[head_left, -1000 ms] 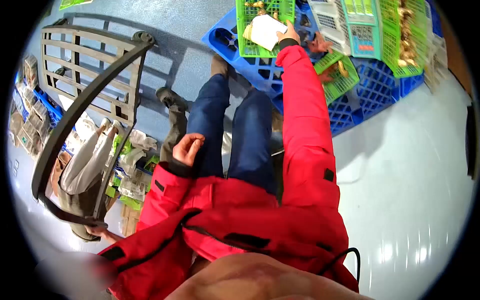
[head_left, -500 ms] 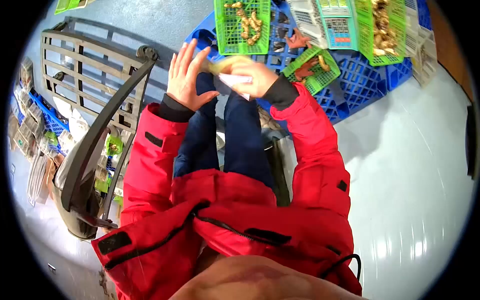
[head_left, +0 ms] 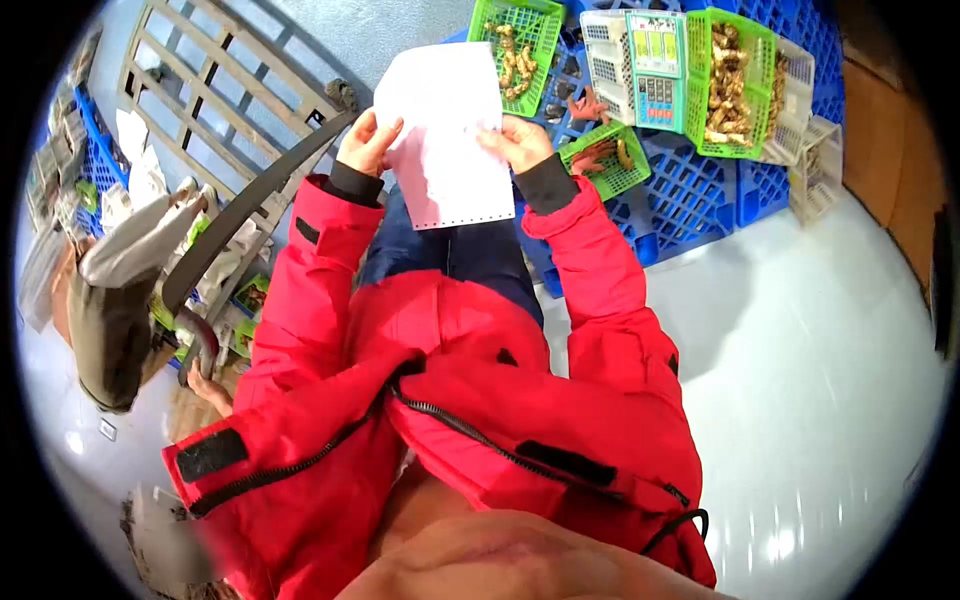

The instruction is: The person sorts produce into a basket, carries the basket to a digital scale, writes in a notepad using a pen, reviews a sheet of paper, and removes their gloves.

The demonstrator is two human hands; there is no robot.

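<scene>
A white sheet of paper is spread open in front of my legs, with a row of small holes along its lower edge. My left hand pinches its left edge, and my right hand grips its right edge between thumb and fingers. Just beyond my right hand stands a green basket with several knobbly brown pieces inside. A smaller green basket lies to the right of my right hand, holding a reddish item and a yellowish piece.
Blue pallets carry the baskets, a teal scale and a fuller green basket. A metal cart with a dark curved handle stands at left. Another person is beside it, near packed goods.
The paper has come from the far green basket to in front of my legs and is now opened out. My left hand, spread and empty half a second ago, has taken its left edge.
</scene>
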